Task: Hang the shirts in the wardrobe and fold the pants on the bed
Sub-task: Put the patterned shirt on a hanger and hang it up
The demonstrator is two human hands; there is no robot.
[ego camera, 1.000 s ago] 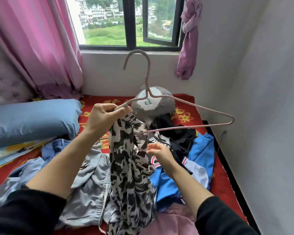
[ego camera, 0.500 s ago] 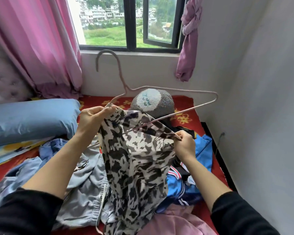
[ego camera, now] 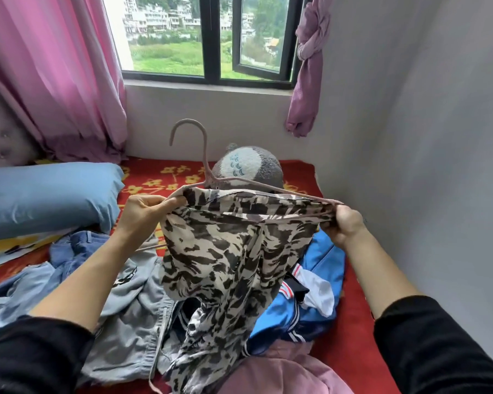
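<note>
Shirt (ego camera: pixel 225 251), cream with dark brown blotches, is stretched over a pink hanger (ego camera: pixel 208 177) above the bed (ego camera: pixel 353 322), pinched at each shoulder by left hand (ego camera: pixel 143 211) and right hand (ego camera: pixel 345 223).

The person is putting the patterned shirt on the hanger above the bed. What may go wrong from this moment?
1. The patterned shirt looks only stretched over the thin hanger, kept there by the left hand and right hand. If one lets go, it may slide off.
2. Its lower part lies among the clothes pile, so lifting may drag the blue jacket along.
</note>
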